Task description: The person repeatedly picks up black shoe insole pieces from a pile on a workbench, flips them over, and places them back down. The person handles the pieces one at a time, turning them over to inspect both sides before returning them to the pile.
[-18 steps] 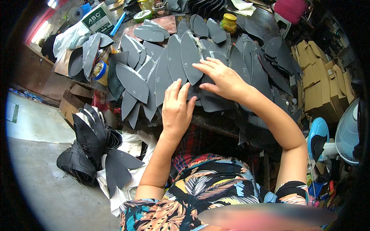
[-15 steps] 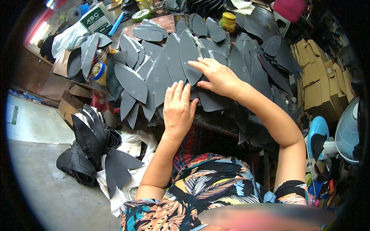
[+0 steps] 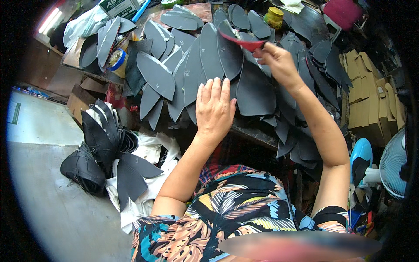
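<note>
Dark grey leaf-shaped pieces (image 3: 206, 54) overlap across the workbench, several with pale marks. My left hand (image 3: 214, 107) lies palm down at their near edge, fingers stretched out, the fingertips touching the lower ends of the middle ones. Farther right, my right hand (image 3: 279, 63) is closed on one end of a curved red piece (image 3: 244, 43). That piece is blurred and seen nearly edge-on, so its exact kind cannot be told. It reaches left over the top of a grey leaf-shaped piece (image 3: 230, 56). A broad dark piece (image 3: 256, 94) lies below my right hand.
A yellow jar (image 3: 274, 18) stands at the back and a blue-lidded jar (image 3: 117, 60) at the left. Black shaped parts (image 3: 98, 148) are heaped on white cloth at lower left. Brown cardboard pieces (image 3: 364, 96) and a fan (image 3: 393, 163) are on the right.
My right hand has risen to the right off the grey pieces and now grips the curved red piece. My left hand stays flat at the near edge. The view has shifted slightly.
</note>
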The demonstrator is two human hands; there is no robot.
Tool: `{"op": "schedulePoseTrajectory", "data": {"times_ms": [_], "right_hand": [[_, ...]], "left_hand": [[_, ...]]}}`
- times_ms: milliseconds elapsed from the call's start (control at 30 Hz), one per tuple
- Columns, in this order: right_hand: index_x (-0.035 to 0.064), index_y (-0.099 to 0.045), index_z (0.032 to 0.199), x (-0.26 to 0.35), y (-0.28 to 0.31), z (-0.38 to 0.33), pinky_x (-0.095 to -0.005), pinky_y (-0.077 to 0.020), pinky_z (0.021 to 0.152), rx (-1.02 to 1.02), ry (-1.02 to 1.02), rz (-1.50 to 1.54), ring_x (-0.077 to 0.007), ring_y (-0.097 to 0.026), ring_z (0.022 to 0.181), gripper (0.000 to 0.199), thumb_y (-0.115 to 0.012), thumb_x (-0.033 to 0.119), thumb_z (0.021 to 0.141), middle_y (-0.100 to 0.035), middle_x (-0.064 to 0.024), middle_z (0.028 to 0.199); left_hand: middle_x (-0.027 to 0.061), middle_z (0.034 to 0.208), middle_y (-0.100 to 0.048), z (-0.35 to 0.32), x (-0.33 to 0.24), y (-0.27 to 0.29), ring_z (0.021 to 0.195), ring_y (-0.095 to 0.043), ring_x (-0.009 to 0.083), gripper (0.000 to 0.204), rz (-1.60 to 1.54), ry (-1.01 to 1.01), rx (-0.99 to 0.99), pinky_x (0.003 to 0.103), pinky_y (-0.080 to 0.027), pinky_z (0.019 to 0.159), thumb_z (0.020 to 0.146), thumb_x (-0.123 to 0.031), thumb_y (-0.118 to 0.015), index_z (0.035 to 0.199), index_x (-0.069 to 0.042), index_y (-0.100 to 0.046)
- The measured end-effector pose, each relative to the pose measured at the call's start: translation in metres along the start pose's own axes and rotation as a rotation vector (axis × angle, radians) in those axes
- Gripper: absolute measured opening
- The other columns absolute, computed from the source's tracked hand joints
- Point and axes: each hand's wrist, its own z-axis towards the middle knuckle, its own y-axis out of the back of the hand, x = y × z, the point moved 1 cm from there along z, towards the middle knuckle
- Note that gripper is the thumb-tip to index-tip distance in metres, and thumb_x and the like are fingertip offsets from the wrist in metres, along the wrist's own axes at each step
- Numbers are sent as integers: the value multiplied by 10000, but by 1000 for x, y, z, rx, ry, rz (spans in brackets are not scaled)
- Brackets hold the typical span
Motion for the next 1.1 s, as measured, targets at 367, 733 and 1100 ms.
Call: {"op": "schedulePoseTrajectory", "data": {"times_ms": [367,733,1100], "right_hand": [[28,-639,1241,-2,2,-6,-345,-555,915,-31,-128,303,-183,-681,1038,319,-532,257,1046,-697,-98,1127],[36,-661,1276,6,-6,-22,-222,-471,882,49,6,155,-47,-572,977,311,-591,189,1015,-704,13,1064],[54,-663,1271,-5,-18,-22,-254,-472,931,114,9,89,-83,-604,1036,290,-569,139,1011,-718,-34,1135]], "left_hand": [[186,1299,-571,10,-1,15,1206,-518,372,522,-253,60,-29,454,-419,1045,808,-129,-726,1296,-28,-571],[243,1574,-271,32,4,13,1475,-268,358,578,-1170,500,-11,454,-226,1192,913,-112,-653,1431,-3,-421],[153,1143,-573,62,4,-4,826,-663,229,536,-1801,807,195,358,-595,603,945,-111,-639,1370,-4,-330]]}}
